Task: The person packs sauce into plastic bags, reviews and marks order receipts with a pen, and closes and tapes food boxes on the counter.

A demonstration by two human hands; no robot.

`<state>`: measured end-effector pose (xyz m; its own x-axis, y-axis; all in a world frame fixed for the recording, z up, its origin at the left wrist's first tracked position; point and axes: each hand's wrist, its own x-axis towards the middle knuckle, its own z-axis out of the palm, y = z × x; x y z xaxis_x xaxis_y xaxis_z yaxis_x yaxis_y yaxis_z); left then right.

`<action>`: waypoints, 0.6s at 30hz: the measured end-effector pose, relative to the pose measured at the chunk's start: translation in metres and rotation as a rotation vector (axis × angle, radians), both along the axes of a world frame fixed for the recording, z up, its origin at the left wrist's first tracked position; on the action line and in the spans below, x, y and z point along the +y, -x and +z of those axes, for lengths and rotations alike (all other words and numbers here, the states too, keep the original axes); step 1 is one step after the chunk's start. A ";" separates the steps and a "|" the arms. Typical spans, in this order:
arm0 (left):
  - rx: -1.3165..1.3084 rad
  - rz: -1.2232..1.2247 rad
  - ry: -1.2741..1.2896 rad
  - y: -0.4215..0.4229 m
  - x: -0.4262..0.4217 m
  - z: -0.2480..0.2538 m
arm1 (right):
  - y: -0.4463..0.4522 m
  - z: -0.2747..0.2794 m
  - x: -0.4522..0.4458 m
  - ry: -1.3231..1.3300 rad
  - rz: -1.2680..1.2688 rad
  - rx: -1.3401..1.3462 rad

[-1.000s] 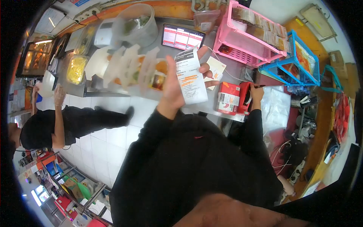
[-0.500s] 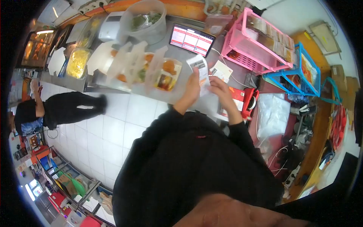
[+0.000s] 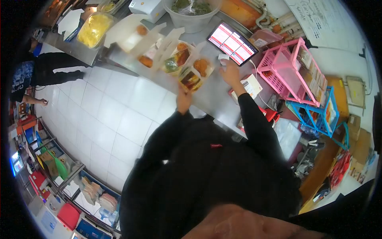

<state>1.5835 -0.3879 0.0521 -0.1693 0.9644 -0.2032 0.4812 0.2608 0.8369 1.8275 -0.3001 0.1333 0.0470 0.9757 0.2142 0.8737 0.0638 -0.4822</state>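
Observation:
My left hand (image 3: 184, 100) has its fingers on the near edge of the closest takeaway box (image 3: 197, 75); its open tray shows a piece of fried food and a brown-and-yellow filling. My right hand (image 3: 231, 75) reaches across the counter beside the tablet (image 3: 232, 43), fingers closed on a small white paper slip (image 3: 224, 58), mostly hidden by the hand. Left of the nearest box stand another open takeaway box (image 3: 175, 59) with greens and fried food, and a further one (image 3: 146, 59). Their translucent lids stand raised.
Shredded yellow food fills a tub (image 3: 94, 30) at the left. A large clear bucket (image 3: 192, 20) of greens stands behind. Pink baskets (image 3: 284, 71) and a blue basket (image 3: 318, 113) are at right. Another person (image 3: 47, 71) stands at far left, beyond the counter (image 3: 215, 101).
My hands have parted: the left moved from the printed slip to the nearest box, the right moved forward toward the tablet with white paper. The view shifted, and the other person's arm lowered.

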 end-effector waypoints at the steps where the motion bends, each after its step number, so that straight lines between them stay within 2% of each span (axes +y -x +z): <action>1: -0.066 -0.058 0.037 0.014 -0.005 0.001 | 0.003 -0.014 0.001 0.002 0.097 0.106; 3: -0.189 -0.185 0.110 0.051 -0.010 0.000 | 0.016 -0.037 -0.007 0.357 0.044 0.382; 4: -0.170 -0.228 0.115 0.065 -0.012 0.006 | 0.022 -0.042 -0.013 0.536 0.012 0.522; 7: -0.321 -0.314 0.234 0.085 -0.019 0.014 | 0.039 -0.028 -0.043 0.882 -0.315 0.946; 8: -0.296 -0.354 0.200 0.082 -0.020 0.029 | 0.035 -0.043 -0.055 0.816 -0.302 1.034; 10: -0.336 -0.344 0.191 0.079 -0.021 0.023 | 0.028 -0.059 -0.079 0.682 -0.281 1.207; 13: -0.386 -0.359 0.268 0.077 -0.018 0.016 | 0.022 -0.062 -0.095 0.606 -0.401 1.268; 14: -0.400 -0.369 0.307 0.076 -0.016 0.018 | 0.022 -0.060 -0.095 0.555 -0.431 1.180; 16: -0.092 -0.155 -0.117 0.071 -0.018 0.008 | 0.024 -0.054 -0.089 0.453 -0.482 1.005; 17: 0.062 -0.043 -0.328 0.069 -0.017 0.003 | 0.027 -0.040 -0.083 0.185 -0.400 0.784; 18: 0.136 -0.020 -0.377 0.069 -0.008 0.049 | 0.031 -0.017 -0.074 -0.074 -0.312 0.555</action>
